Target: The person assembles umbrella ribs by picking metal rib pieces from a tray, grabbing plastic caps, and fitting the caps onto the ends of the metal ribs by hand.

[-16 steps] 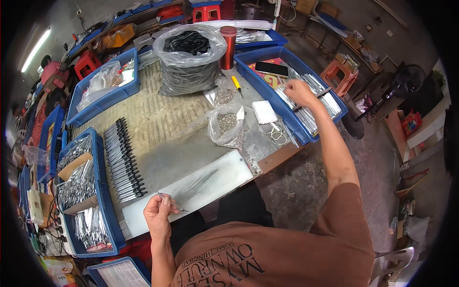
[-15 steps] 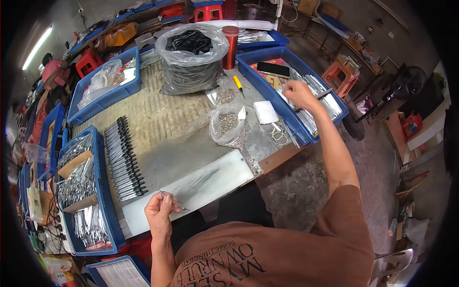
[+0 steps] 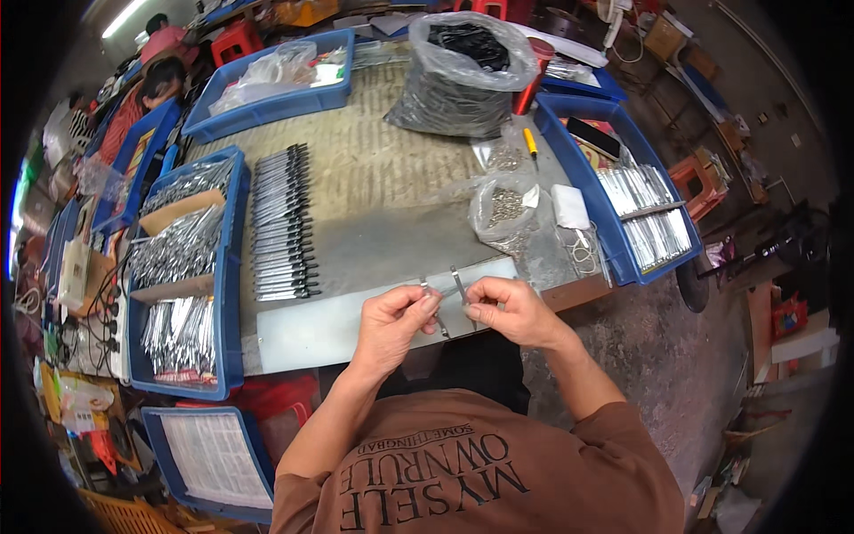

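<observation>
Metal strips, two of them: left hand (image 3: 391, 322) pinches one thin metal piece (image 3: 431, 304), right hand (image 3: 507, 311) pinches the other metal piece (image 3: 459, 285), both grips closed on their parts. Pieces meet just above the near edge of the desk (image 3: 374, 178), over the grey sheet (image 3: 329, 325). Looks like the person is mating the two parts.

To do it well, judged from the pose: keep fingertips near the joining ends, line up the tips before pressing, and hold the work over the sheet so a dropped part stays in reach. Finished black-handled tools (image 3: 283, 227) lie in a row to the left; the blue bin of parts (image 3: 642, 214) sits well to the right. The fit itself is too small to tell.
</observation>
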The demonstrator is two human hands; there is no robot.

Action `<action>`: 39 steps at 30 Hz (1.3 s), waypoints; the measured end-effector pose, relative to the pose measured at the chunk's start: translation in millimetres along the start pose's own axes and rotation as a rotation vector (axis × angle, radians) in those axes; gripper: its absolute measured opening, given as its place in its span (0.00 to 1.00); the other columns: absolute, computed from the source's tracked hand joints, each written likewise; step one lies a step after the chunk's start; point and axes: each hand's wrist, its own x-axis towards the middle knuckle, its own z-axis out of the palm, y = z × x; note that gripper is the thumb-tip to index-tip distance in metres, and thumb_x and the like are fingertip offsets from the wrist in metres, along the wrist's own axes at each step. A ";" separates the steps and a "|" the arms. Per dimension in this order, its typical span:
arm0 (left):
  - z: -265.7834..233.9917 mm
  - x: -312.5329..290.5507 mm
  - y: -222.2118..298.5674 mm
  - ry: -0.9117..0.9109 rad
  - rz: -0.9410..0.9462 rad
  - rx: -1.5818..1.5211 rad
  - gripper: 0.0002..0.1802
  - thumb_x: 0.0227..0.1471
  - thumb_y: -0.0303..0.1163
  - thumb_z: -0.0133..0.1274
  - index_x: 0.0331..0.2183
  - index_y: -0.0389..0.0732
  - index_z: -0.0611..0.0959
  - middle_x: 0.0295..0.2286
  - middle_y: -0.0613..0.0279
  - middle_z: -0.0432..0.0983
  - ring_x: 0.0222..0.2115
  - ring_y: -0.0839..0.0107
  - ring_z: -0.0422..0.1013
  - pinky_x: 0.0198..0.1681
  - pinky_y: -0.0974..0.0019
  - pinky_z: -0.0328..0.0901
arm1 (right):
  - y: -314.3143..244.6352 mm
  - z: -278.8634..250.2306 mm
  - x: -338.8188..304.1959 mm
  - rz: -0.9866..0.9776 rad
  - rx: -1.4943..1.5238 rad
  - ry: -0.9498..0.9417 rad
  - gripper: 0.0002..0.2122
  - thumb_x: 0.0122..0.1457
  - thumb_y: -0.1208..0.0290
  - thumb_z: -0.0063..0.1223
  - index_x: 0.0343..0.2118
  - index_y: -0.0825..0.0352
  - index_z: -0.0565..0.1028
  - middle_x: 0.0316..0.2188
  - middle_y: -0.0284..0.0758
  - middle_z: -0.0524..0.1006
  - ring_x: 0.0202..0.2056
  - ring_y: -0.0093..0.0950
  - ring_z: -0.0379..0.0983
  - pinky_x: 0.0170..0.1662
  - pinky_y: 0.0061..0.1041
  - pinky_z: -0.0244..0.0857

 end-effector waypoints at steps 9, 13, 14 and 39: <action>-6.5 -5.3 -17.6 0.020 0.014 -0.083 0.07 0.49 0.25 0.53 0.31 0.32 0.80 0.26 0.63 0.70 0.23 0.80 0.68 0.24 0.78 0.66 | 7.5 36.2 -0.2 0.010 0.061 0.037 0.05 0.54 0.74 0.50 0.29 0.71 0.71 0.18 0.27 0.69 0.21 0.14 0.61 0.24 0.17 0.57; -7.8 -6.4 -18.4 0.029 0.002 -0.079 0.07 0.49 0.25 0.53 0.31 0.32 0.80 0.26 0.63 0.70 0.23 0.79 0.68 0.23 0.79 0.67 | 8.2 40.2 -0.2 -0.017 0.036 0.048 0.05 0.54 0.75 0.50 0.29 0.71 0.71 0.18 0.27 0.68 0.21 0.14 0.60 0.23 0.17 0.57; -7.4 -6.5 -18.4 0.030 0.002 -0.081 0.07 0.49 0.25 0.53 0.31 0.32 0.80 0.26 0.63 0.70 0.23 0.79 0.68 0.23 0.79 0.67 | 9.9 41.1 -0.3 -0.015 0.035 0.046 0.05 0.54 0.75 0.50 0.29 0.71 0.71 0.18 0.27 0.68 0.21 0.14 0.60 0.23 0.17 0.57; -8.1 -9.2 -18.9 0.056 -0.032 -0.032 0.06 0.49 0.24 0.53 0.30 0.32 0.80 0.24 0.63 0.71 0.21 0.78 0.68 0.24 0.76 0.66 | 12.6 50.8 -1.2 -0.032 0.067 0.078 0.06 0.55 0.75 0.48 0.29 0.72 0.72 0.22 0.30 0.74 0.24 0.15 0.65 0.27 0.17 0.61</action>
